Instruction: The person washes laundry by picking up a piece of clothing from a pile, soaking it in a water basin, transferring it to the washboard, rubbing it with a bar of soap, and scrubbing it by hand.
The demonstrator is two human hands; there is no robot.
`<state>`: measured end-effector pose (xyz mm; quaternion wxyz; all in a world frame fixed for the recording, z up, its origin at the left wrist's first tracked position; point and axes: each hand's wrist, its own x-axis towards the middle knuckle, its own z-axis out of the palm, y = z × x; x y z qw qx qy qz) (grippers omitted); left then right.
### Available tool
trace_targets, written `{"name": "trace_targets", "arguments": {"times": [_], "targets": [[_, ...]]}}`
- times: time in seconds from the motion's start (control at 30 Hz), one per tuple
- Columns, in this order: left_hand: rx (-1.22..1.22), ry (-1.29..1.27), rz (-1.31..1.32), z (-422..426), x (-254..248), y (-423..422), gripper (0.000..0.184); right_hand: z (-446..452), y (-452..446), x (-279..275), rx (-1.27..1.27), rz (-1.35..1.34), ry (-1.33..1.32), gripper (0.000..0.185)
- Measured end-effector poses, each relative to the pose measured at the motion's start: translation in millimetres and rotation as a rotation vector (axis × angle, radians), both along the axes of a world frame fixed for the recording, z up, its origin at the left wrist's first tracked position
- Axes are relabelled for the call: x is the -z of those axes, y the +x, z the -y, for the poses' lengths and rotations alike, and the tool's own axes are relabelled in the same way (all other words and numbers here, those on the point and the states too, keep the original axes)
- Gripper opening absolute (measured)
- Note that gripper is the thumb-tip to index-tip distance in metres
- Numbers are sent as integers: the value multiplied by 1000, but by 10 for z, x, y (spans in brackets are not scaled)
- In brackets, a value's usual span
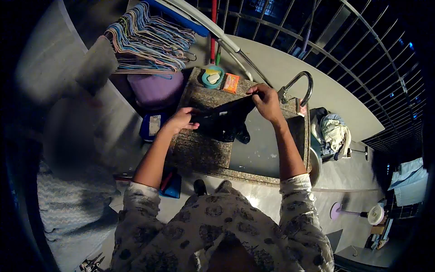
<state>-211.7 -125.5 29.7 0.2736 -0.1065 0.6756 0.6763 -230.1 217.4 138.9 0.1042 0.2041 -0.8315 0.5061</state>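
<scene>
A black garment point(223, 119) is stretched between my two hands above the granite sink counter point(195, 151); its exact kind is hard to make out. My left hand point(180, 121) grips the garment's left end, thumb and fingers around the cloth. At the upper right corner, my right hand point(265, 100) pinches the fabric and holds it higher. Part of the cloth hangs down over the left edge of the sink basin point(258, 156). Behind the garment are a turquoise soap dish point(213, 77) with pale soap and an orange packet point(231, 83).
A curved faucet point(310, 86) rises at the back right of the sink. Piled clothes point(334, 133) fill a tub on the right. Many hangers point(149, 41) hang at upper left, above a purple basin point(156, 88). Window bars point(281, 29) run behind the wall.
</scene>
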Motion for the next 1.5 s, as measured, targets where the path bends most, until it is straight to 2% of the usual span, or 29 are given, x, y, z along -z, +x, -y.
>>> {"name": "trace_targets", "arguments": {"times": [0.07, 0.17, 0.2, 0.3, 0.33, 0.37, 0.43, 0.5, 0.53, 0.63, 0.77, 0.83, 0.87, 0.9, 0.97, 1.0, 1.1, 1.13, 1.17, 1.23, 1.33, 1.37, 1.4, 1.43, 1.5], "targets": [[-26, 147, -97, 5, -104, 16, 34, 3, -57, -57, -60, 114, -155, 19], [-266, 146, -65, -77, -498, 180, 46, 32, -162, -239, -56, 150, -194, 19], [-179, 208, -54, -55, -680, 225, 63, 63, -227, -240, -61, 105, -206, 16], [213, -379, -524, -54, -686, 308, 84, 158, -349, -233, -92, 78, -332, 12], [200, -541, -741, -113, -673, 400, 78, 169, -319, -296, -93, 262, -301, 12], [180, -705, -956, -182, -659, 469, 72, 168, -387, -212, -56, 232, -222, 14], [56, -817, -859, -204, -692, 331, 54, 200, -559, 14, 11, 166, -67, 20], [-95, -744, -1022, -132, -732, 172, 47, 176, -619, 89, -16, 173, -72, 21], [-155, -703, -991, -143, -894, 151, 49, 166, -594, 112, -28, 182, -74, 22], [-315, -668, -1195, -201, -1299, 97, 44, 172, -461, 64, -38, 206, -6, 22], [-314, -616, -1075, -293, -1549, 11, 40, 294, -341, 7, -83, 121, -33, 35], [-271, -527, -993, -334, -1597, -110, 38, 463, -248, 7, -135, -47, -46, 53], [-223, -262, -926, -318, -1435, -297, 33, 569, -186, 12, -159, -129, -50, 62], [-266, -285, -855, -366, -1491, -334, 33, 675, -129, 25, -184, -213, -54, 71], [-343, -332, -712, -581, -1629, -388, 36, 890, -41, 220, -141, -200, 71, 91], [-486, -253, -739, -717, -1685, -408, 35, 1016, 48, 213, -26, -258, 64, 80], [-202, -174, -676, -709, -2039, -401, 29, 999, -82, 515, 10, -119, -39, 58], [-207, -286, -762, -704, -2209, -337, 22, 964, -72, 453, 107, -367, -54, 41], [-106, -275, -799, -597, -2259, -402, 18, 861, -26, 389, 152, -217, -41, 43], [-75, -429, -830, -475, -2368, -433, 12, 559, -134, 394, 153, -123, 6, 45], [-72, -404, -874, -411, -2382, -432, 14, 159, -412, 396, -23, -45, -106, 46], [-56, -381, -889, -352, -2376, -462, 15, 13, -409, 236, -41, -79, -36, 38], [-67, -383, -946, -261, -2291, -543, 18, -131, -481, 97, -197, 270, -164, 33], [-46, -385, -872, -161, -2254, -612, 19, -224, -555, -29, -350, 618, -292, 29], [20, -366, -666, -97, -2369, -594, 18, -307, -543, -221, -404, 670, -379, 32]]}}
